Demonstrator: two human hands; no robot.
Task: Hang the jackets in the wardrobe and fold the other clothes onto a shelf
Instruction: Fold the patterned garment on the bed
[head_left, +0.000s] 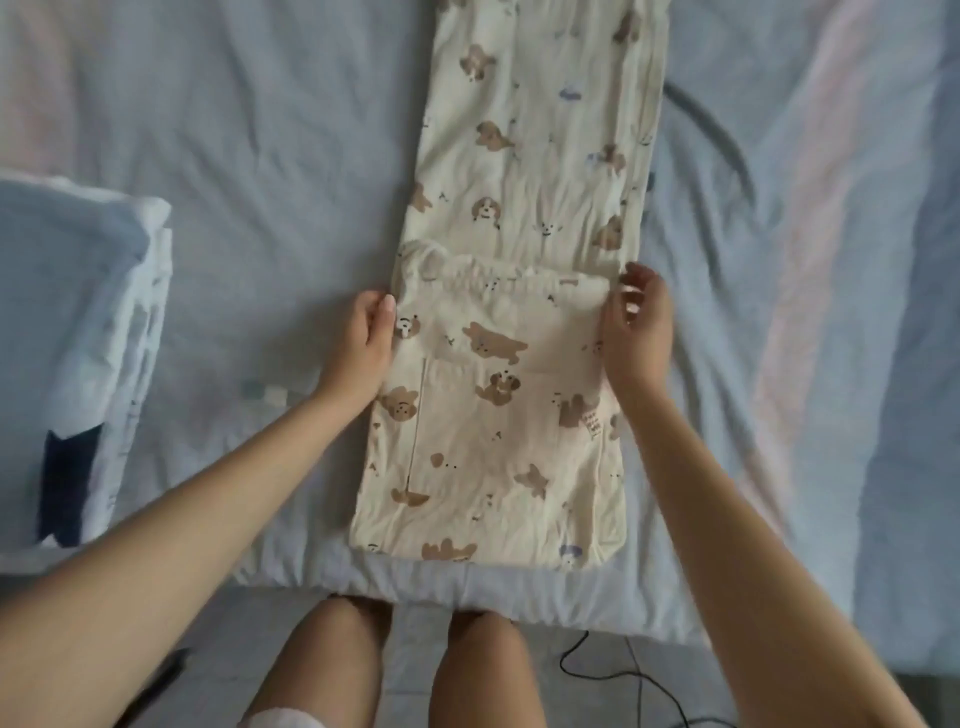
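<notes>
Cream pyjama trousers (524, 171) printed with brown dogs lie lengthwise on the pale blue bed sheet (270, 130). Their waistband end (498, 415) is folded up over the legs and lies nearest me. My left hand (366, 340) touches the left edge of the folded part, thumb against the cloth. My right hand (636, 325) rests at the right edge by the gathered waistband, fingers loosely bent; I cannot tell whether they pinch the cloth.
A stack of folded pale blue and white clothes (78, 322) with a dark navy patch sits on the bed at the left. The bed's front edge (467, 587) runs just above my knees. A black cable (613, 670) lies on the tiled floor below.
</notes>
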